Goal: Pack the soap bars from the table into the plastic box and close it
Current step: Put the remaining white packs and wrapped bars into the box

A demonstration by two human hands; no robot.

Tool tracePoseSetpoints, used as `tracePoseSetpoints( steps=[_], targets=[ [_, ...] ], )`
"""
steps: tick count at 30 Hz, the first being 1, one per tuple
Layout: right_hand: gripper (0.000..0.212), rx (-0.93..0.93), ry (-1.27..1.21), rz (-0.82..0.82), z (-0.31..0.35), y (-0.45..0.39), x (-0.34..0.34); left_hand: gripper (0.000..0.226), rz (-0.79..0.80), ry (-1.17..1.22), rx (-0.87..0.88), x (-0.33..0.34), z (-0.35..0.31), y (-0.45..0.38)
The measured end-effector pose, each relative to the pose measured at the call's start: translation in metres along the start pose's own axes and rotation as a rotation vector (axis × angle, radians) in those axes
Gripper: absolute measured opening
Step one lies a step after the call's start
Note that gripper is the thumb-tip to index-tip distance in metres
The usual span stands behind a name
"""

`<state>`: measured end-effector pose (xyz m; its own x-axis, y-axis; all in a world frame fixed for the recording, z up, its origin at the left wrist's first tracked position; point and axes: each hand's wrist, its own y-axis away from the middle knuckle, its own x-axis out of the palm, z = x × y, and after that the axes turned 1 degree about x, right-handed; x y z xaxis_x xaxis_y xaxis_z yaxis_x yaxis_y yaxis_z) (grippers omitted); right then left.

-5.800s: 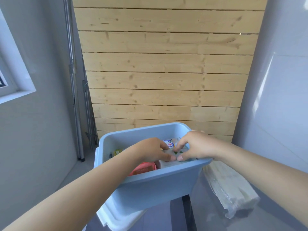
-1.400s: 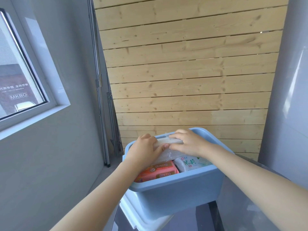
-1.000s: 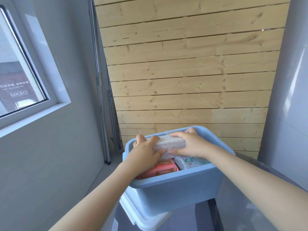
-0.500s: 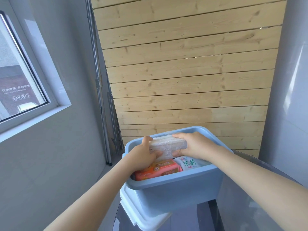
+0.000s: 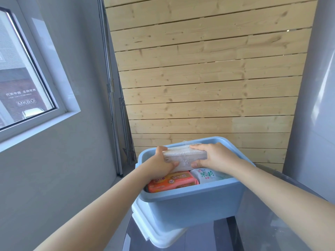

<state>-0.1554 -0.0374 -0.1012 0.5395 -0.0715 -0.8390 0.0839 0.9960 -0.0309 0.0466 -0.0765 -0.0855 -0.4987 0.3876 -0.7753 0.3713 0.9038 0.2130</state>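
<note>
One clear-wrapped soap bar point(image 5: 184, 156) is gripped at its ends by two hands, left hand point(image 5: 160, 164) and right hand point(image 5: 215, 157), above the one blue plastic box point(image 5: 192, 205). Two packs are seen inside: one orange pack point(image 5: 172, 181), one white pack point(image 5: 208, 175). One white lid point(image 5: 159, 234) lies underneath on the bench point(image 5: 262, 232).

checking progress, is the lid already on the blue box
No, the blue box is open on top, and the white lid lies under it.
</note>
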Motion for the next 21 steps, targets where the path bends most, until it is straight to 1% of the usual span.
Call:
tracePoseSetpoints(
  steps=[3, 5, 7, 10, 12, 13, 15, 16, 19, 21],
  targets=[
    [0.069, -0.018, 0.014, 0.030, -0.001, 0.005, -0.004, 0.083, -0.051, -0.126, -0.025, 0.005, -0.008, 0.002],
    [0.068, -0.013, 0.039, -0.024, 0.000, 0.007, -0.004, 0.085, -0.083, -0.143, -0.043, 0.009, -0.010, 0.004],
    [0.066, -0.012, 0.083, -0.080, 0.003, 0.008, -0.002, 0.080, -0.096, -0.027, -0.069, 0.013, -0.010, 0.006],
    [0.064, -0.028, 0.098, -0.095, 0.005, 0.008, -0.002, 0.068, -0.143, 0.209, -0.111, 0.020, -0.005, 0.008],
    [0.064, -0.031, 0.108, -0.092, 0.006, 0.010, -0.003, 0.062, -0.181, 0.282, -0.158, 0.020, -0.002, 0.009],
    [0.065, -0.033, 0.122, -0.090, 0.007, 0.011, -0.003, 0.062, -0.181, 0.278, -0.170, 0.020, -0.001, 0.009],
    [0.068, -0.040, 0.153, -0.100, 0.010, 0.011, 0.001, 0.068, -0.148, 0.262, -0.178, 0.018, 0.000, 0.009],
    [0.071, -0.040, 0.169, -0.112, 0.012, 0.009, 0.003, 0.073, -0.131, 0.293, -0.174, 0.017, 0.001, 0.008],
    [0.075, -0.005, 0.159, -0.139, 0.017, 0.005, 0.006, 0.091, -0.101, 0.498, -0.148, 0.013, 0.006, 0.008],
    [0.077, 0.020, 0.129, -0.140, 0.019, 0.005, 0.007, 0.095, -0.098, 0.536, -0.140, 0.012, 0.008, 0.007]
  ],
)
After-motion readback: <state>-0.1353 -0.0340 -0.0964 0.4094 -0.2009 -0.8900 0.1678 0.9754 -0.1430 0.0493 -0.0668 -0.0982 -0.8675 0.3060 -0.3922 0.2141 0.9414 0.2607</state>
